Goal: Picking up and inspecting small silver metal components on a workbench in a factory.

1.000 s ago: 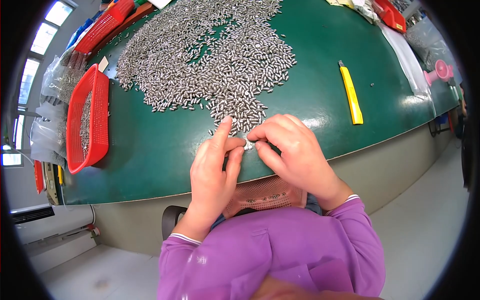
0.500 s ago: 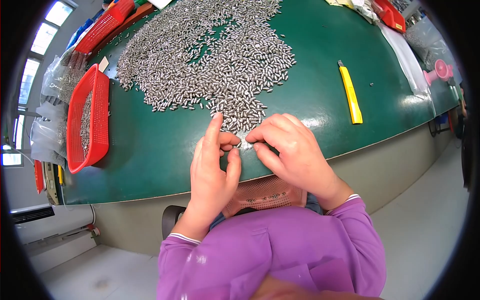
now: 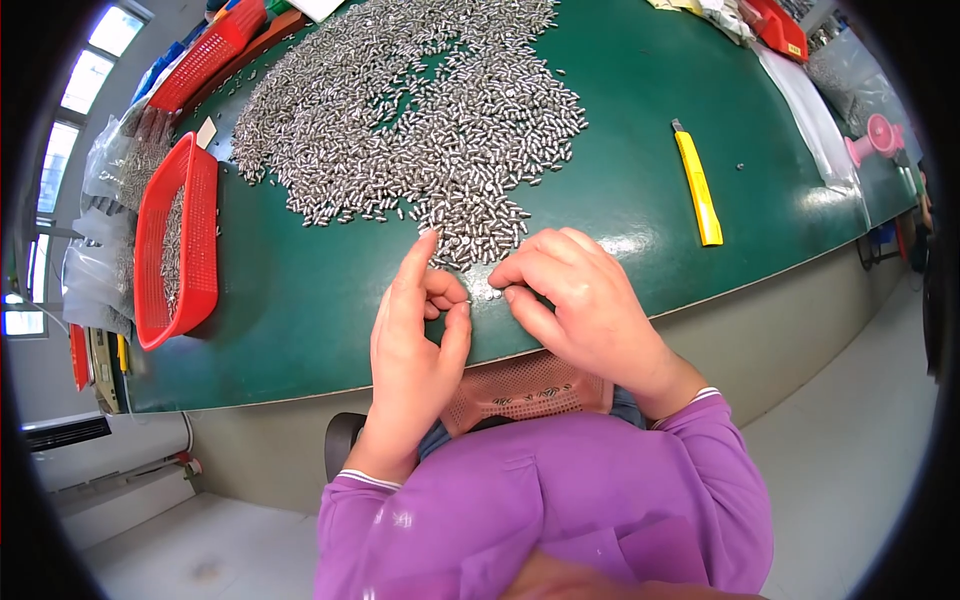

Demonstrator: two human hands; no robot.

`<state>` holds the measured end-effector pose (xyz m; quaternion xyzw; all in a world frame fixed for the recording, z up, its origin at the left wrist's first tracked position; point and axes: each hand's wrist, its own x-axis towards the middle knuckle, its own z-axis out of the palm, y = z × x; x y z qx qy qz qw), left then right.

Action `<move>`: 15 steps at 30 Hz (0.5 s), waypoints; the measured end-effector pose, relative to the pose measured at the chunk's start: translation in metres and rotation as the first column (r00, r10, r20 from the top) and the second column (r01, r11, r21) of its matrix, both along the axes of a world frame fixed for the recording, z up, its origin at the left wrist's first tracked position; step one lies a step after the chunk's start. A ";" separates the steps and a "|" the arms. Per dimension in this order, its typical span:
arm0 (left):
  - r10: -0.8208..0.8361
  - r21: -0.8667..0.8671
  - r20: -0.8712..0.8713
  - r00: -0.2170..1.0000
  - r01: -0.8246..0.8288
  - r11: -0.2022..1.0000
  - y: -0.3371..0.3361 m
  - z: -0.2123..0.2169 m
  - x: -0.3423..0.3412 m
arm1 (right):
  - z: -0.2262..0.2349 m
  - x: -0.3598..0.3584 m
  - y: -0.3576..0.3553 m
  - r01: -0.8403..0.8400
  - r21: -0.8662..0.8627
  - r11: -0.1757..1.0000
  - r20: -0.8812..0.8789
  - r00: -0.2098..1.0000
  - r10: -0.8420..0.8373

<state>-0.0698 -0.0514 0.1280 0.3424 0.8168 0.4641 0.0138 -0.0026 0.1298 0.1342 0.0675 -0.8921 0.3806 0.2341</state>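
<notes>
A wide pile of small bullet-shaped silver metal pins (image 3: 430, 150) spreads over the green table and narrows toward me. At its near tip, my left hand (image 3: 410, 325) has the index finger stretched toward the pile. Its thumb and curled fingers come together, and whatever lies between them is too small to make out. To the right, my right hand (image 3: 590, 305) is closed in a pinch, with a few metal pins (image 3: 495, 293) at its thumb and index fingertips, close to the tabletop. A pink mesh basket (image 3: 530, 387) holding several pins sits below the table edge, on my lap.
A red mesh basket (image 3: 205, 240) partly filled with pins stands at left, near clear plastic bags (image 3: 100, 255) of metal parts. A yellow utility knife (image 3: 700, 190) with its blade tip out lies at right. A pink fan-like object (image 3: 880, 138) stands at the far right.
My left hand has drawn slightly left and away from the right fingertips, widening the gap between them. Fewer pins show between the hands. My right hand has barely moved.
</notes>
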 end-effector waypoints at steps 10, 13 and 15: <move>-0.084 -0.085 -0.203 0.976 0.068 0.994 0.002 0.010 -0.004 | 0.000 -0.001 0.000 -0.005 -0.004 1.000 -0.009 1.000 0.005; -0.097 -0.125 -0.206 0.974 0.072 0.989 0.002 0.014 -0.004 | 0.000 0.000 0.000 -0.004 -0.017 1.000 0.001 1.000 0.004; -0.081 -0.090 -0.192 0.978 0.064 0.994 0.002 0.009 -0.005 | 0.001 0.000 0.001 -0.006 -0.030 1.000 0.004 1.000 0.006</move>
